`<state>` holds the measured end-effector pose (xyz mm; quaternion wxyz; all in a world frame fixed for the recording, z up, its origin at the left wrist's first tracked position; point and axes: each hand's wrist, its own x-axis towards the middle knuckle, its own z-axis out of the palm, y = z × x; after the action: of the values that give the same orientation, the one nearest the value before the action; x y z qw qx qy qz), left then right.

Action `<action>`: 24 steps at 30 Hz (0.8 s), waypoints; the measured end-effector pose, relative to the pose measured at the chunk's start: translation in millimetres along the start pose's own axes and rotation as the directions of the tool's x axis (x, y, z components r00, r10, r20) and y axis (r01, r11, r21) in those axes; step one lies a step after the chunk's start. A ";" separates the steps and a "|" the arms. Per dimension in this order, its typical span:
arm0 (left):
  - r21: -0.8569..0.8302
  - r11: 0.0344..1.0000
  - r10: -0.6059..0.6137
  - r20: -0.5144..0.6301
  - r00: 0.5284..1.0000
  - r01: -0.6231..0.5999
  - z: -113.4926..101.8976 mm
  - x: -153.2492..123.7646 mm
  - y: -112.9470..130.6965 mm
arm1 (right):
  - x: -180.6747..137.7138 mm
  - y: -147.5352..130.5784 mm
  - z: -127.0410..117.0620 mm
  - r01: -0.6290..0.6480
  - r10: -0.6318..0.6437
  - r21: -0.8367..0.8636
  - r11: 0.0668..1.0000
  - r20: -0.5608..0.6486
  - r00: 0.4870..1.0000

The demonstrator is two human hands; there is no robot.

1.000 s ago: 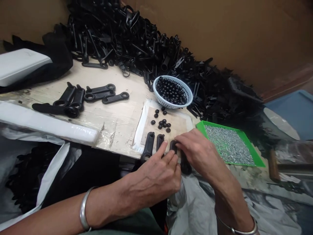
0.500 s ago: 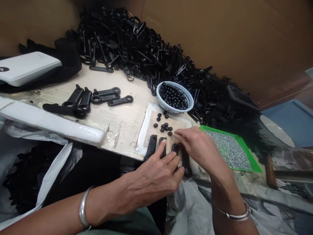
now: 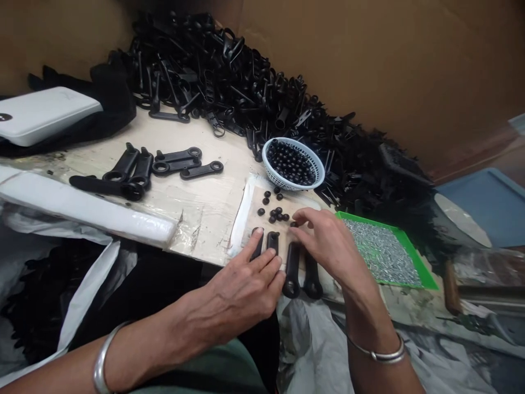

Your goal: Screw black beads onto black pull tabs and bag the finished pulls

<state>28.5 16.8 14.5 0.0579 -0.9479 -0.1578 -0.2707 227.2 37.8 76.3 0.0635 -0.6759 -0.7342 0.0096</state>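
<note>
My left hand [image 3: 246, 279] lies with its fingers stretched over a row of black plastic levers at the table's front edge. Its index fingertip presses the top of the leftmost lever [image 3: 257, 250], and the other fingers cover the lower part of a second lever [image 3: 273, 241]. Two more levers, one of them a lever [image 3: 292, 268] just right of those fingers, lie uncovered side by side. My right hand [image 3: 328, 241] pinches a small round black knob [image 3: 293, 224] between thumb and index finger, above the row. Several loose black knobs [image 3: 278, 210] sit just beyond.
A pale blue basket [image 3: 315, 183] holds many black knobs. On the right, a green tray [image 3: 429, 279] contains small metal pins. A large heap of black parts [image 3: 197, 71] runs along the back; several levers [image 3: 200, 169], a white box-shaped device [image 3: 49, 112] and a white wrapped strip [image 3: 82, 205] lie left.
My left hand has shifted left, from the second lever to the leftmost, uncovering the third. My right thumb and index finger have closed around a knob at the near edge of the loose group.
</note>
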 end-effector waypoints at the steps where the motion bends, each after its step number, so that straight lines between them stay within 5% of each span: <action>1: 0.000 1.000 0.001 -0.011 1.000 -0.001 1.0 -0.3 0.0 | -4.1 0.4 -0.9 0.020 -0.019 0.011 1.000 -0.046 0.999; 10: -0.015 1.000 0.007 -0.067 0.998 -0.008 4.4 -4.3 3.5 | -23.2 -6.0 -5.2 0.154 -0.132 0.110 0.982 -0.190 0.973; 14: -0.012 1.000 0.006 -0.055 0.998 -0.007 2.6 -4.4 3.5 | -29.9 -11.0 -6.7 0.069 0.010 0.373 0.925 -0.207 0.978; 16: -0.017 1.000 0.006 -0.054 0.999 -0.007 2.4 -4.3 3.1 | -32.9 -12.5 -7.2 -0.069 0.198 0.593 0.802 -0.156 0.968; 19: -0.034 0.999 -0.005 -0.069 0.998 0.003 2.8 -4.3 2.6 | -35.9 -13.0 -9.0 -0.205 0.396 0.881 0.426 0.022 0.918; 22: -0.050 0.999 -0.010 -0.055 0.998 0.007 3.6 -4.8 2.7 | -37.8 -12.8 -11.5 -0.244 0.396 0.968 0.053 0.204 0.895; 24: -0.052 0.999 -0.008 -0.058 0.998 0.005 4.8 -5.2 2.9 | -38.8 -12.9 -12.4 -0.260 0.393 0.961 -0.095 0.276 0.877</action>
<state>27.6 13.7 7.6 0.0369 -0.9402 -0.1522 -0.3024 218.8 -2.7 86.8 0.5476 -0.5882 -0.3187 0.5026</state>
